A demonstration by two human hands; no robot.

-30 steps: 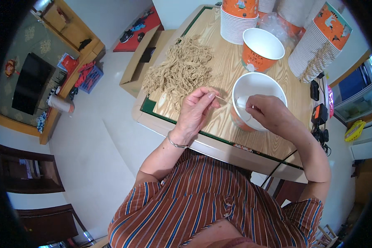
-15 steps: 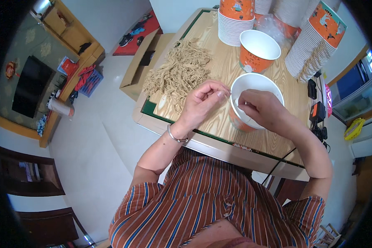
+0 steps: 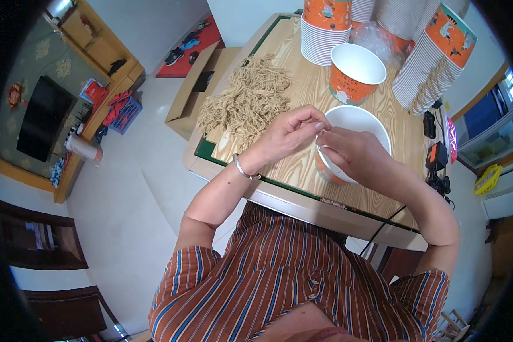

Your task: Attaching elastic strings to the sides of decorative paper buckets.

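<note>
My left hand (image 3: 293,135), with a silver bangle at the wrist, is closed in a pinch at the left rim of a white-lined paper bucket (image 3: 356,118). Against its fingertips come the pinched fingers of my right hand (image 3: 356,153), which covers part of the bucket's mouth. Something thin and pale shows between the two hands, too small to name. Left of the bucket lies a loose pile of tan cord lengths (image 3: 248,100). Just behind stands a second orange bucket (image 3: 356,82), upright with its white inside showing.
Nested buckets stand in a stack (image 3: 325,43) at the back. Another stack (image 3: 424,71) leans at the right, tan cords (image 3: 436,88) hanging along it. Black chargers (image 3: 437,155) sit by the table's right edge. A cardboard box (image 3: 194,85) is beyond the left edge.
My right hand has come out of the bucket's mouth and moved left to my left hand's fingertips. The left hand has shifted slightly right and up.
</note>
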